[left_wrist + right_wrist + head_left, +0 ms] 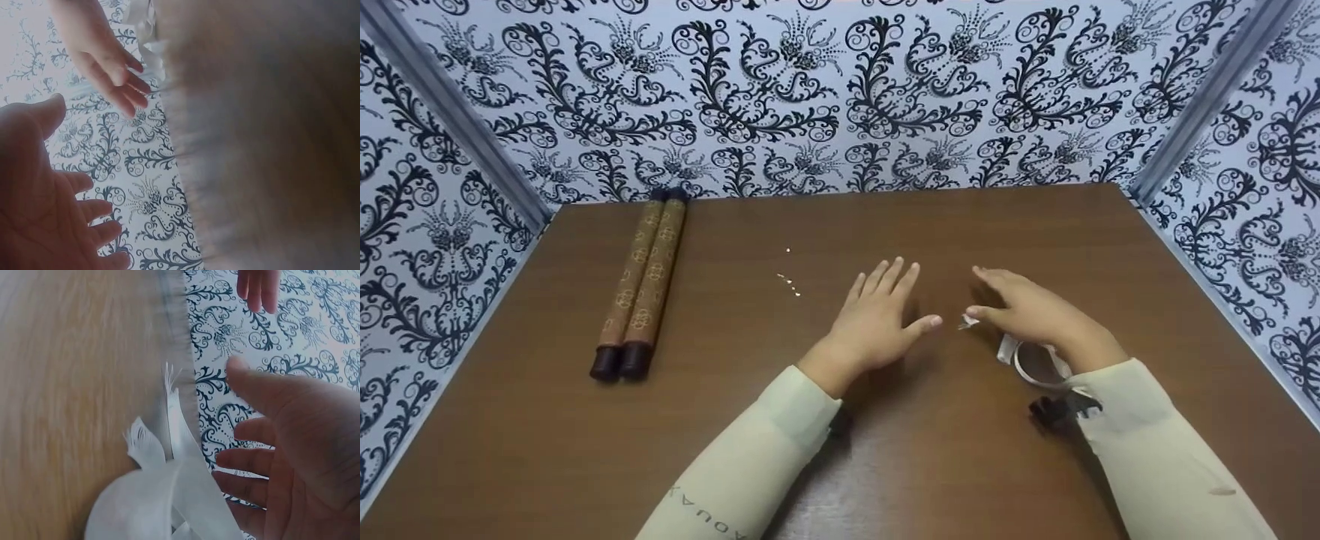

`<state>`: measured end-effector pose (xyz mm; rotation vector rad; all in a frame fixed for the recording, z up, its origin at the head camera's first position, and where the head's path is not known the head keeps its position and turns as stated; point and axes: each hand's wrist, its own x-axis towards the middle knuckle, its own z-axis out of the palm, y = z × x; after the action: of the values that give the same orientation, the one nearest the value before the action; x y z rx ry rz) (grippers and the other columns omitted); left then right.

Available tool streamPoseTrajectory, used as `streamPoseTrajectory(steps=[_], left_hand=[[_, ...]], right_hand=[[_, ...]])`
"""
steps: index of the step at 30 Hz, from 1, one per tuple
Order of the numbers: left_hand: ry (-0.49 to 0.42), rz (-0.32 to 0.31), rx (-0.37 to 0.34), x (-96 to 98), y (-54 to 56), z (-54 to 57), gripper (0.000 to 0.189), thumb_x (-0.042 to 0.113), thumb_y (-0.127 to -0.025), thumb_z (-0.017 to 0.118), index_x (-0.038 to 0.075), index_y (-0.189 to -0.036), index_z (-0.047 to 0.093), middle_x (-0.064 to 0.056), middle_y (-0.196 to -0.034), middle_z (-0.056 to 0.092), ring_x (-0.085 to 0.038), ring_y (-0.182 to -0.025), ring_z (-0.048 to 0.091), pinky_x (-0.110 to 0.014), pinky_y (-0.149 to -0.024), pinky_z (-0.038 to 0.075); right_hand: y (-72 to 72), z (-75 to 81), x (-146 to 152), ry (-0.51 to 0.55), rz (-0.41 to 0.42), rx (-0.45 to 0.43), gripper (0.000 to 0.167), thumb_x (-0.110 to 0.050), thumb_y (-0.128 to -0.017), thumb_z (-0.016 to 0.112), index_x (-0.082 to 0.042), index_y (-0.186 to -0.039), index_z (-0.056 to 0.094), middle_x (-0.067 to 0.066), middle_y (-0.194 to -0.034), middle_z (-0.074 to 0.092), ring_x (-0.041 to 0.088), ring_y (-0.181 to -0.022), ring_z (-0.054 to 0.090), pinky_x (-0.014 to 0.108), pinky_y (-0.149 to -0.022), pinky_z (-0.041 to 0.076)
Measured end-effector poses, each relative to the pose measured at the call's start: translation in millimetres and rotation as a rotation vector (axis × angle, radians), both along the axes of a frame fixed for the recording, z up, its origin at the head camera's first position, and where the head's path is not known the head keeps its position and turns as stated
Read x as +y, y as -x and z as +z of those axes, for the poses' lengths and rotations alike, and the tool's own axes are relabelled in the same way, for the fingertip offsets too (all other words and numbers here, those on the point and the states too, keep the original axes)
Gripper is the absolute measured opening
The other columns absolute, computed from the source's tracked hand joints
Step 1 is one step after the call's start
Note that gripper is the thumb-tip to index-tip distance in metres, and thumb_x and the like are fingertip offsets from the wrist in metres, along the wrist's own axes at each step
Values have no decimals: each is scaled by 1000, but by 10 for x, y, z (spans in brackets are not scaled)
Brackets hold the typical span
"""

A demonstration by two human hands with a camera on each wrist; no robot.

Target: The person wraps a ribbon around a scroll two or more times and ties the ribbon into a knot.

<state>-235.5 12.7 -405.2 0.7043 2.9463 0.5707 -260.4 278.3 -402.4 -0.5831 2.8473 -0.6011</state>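
My left hand [874, 322] is held over the middle of the table with its fingers straight and thumb out to the side. Facing it from the right is my right hand [1035, 315], its fingers extended and nothing in its grasp. A looped white ribbon [1024, 375] with frayed ends shows beneath the right hand and wrist. Up close in the right wrist view, the ribbon [135, 500] curls beside the palm, outside the fingers. A dark device [1057, 412] sits under the right cuff.
Two brown tubes [641, 277] with gold flower patterns and dark end caps lie side by side on the left of the wooden table [735, 420]. Several tiny white bits [789, 282] are scattered left of centre. Patterned walls [840, 97] enclose the back and sides.
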Motion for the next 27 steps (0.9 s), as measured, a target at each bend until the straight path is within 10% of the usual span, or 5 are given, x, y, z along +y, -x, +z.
streamPoseTrajectory(steps=[9, 27], left_hand=[[3, -5, -28, 165, -22, 9, 82, 62, -102, 50, 21, -167, 19, -5, -175, 15, -25, -163, 11, -46, -132, 9], [51, -29, -17, 335, -65, 4, 72, 55, -105, 52, 14, -161, 35, -7, -166, 39, -28, -157, 32, -44, -127, 31]], right_hand=[[30, -55, 73, -46, 18, 128, 31, -12, -97, 71, 5, -122, 68, 23, -116, 69, 42, -112, 63, 59, -103, 48], [38, -104, 86, -43, -64, 82, 11, -16, -103, 64, -10, -96, 70, 3, -82, 66, 20, -75, 57, 38, -71, 46]])
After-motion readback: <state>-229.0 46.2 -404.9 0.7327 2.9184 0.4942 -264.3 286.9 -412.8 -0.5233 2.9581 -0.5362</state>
